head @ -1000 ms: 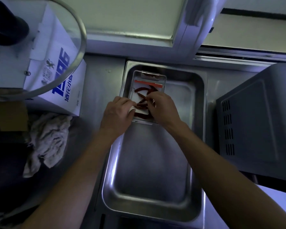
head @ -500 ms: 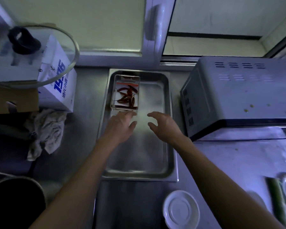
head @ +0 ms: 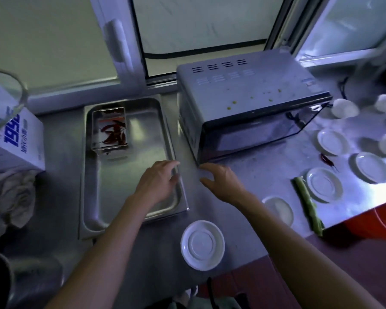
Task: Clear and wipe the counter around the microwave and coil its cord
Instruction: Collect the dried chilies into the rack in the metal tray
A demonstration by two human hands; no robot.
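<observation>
Your left hand (head: 157, 182) hovers over the right rim of the steel tray (head: 129, 216), fingers (head: 173, 163) loosely spread, holding nothing. Your right hand (head: 221, 182) is just off the microwave's front-left corner, fingers wide, thumb out, also holding nothing; I can't tell if it touches the tabletop (head: 243, 237).

Microwave (head: 247, 101) sits at the back of the tabletop under the window, door facing you, small yellowish specks on its top. A dark cord (head: 343, 86) shows at its far right, uncoiled; most of it is hidden.

Inside the tray, far-left corner: a small clear box (head: 110, 130) with dried red chilies.

Left: a white carton (head: 13, 141), blue print reads "199" plus a cut-off digit; the smaller text is illegible. A crumpled rag (head: 11, 201) lies below it.

A white saucer (head: 202, 245) sits near the front edge, between your forearms. More saucers and small bowls are spread right of the microwave, with a green vegetable strip (head: 308, 204) and a loose red chili (head: 327, 160) among them.
</observation>
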